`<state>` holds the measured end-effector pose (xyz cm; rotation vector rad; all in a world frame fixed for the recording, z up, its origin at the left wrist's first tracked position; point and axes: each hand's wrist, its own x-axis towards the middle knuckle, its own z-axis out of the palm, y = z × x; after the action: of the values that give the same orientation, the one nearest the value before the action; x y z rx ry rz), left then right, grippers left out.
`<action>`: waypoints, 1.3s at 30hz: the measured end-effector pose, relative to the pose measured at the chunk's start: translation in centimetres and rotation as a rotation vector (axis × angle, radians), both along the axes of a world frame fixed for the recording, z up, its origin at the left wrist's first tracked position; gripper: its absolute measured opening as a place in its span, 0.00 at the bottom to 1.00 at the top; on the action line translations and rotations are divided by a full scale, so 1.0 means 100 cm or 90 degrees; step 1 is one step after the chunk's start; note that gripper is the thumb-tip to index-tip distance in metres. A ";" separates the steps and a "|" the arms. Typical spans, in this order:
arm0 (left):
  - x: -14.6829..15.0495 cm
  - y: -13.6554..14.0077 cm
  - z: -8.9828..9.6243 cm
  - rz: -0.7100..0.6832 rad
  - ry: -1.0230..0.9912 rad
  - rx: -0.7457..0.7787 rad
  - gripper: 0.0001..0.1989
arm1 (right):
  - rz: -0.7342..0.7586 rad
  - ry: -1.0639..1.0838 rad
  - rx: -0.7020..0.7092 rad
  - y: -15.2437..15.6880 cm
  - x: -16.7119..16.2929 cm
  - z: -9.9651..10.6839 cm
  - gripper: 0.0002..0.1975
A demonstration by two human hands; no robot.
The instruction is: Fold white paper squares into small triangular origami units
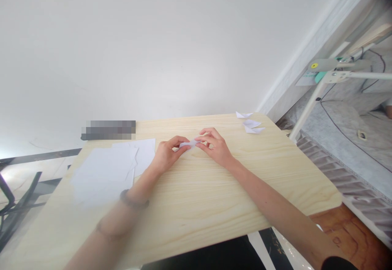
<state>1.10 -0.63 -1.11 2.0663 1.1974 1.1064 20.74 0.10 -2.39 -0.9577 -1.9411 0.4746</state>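
Between my two hands, a little above the middle of the wooden table (196, 204), is a small folded piece of white paper (192, 143). My left hand (168, 152) pinches its left end between thumb and fingers. At the other end, the thumb and fingers of my right hand (216, 147) grip the paper. Its finer folds are too small to make out. Beyond my right hand, near the far right corner, lie three folded white paper pieces (252, 124) with pointed ends.
White paper sheets (104, 168) lie overlapping on the left side of the table. A blurred-out dark object (108, 130) sits at the far left edge, against the white wall (183, 49). To the right stand a white metal frame (309, 106) and a grey couch (361, 127).
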 end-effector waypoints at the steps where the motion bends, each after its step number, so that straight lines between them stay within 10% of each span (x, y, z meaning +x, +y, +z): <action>1: 0.000 -0.001 0.000 -0.001 0.011 0.011 0.12 | 0.002 0.006 -0.006 0.000 0.000 0.000 0.10; 39: -0.002 0.004 0.001 -0.063 0.174 0.178 0.11 | -0.031 -0.011 -0.004 -0.002 -0.004 0.000 0.07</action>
<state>0.93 -0.20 -0.98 2.5288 1.0984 1.0164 20.33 -0.11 -2.41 -1.0144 -1.9285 0.4455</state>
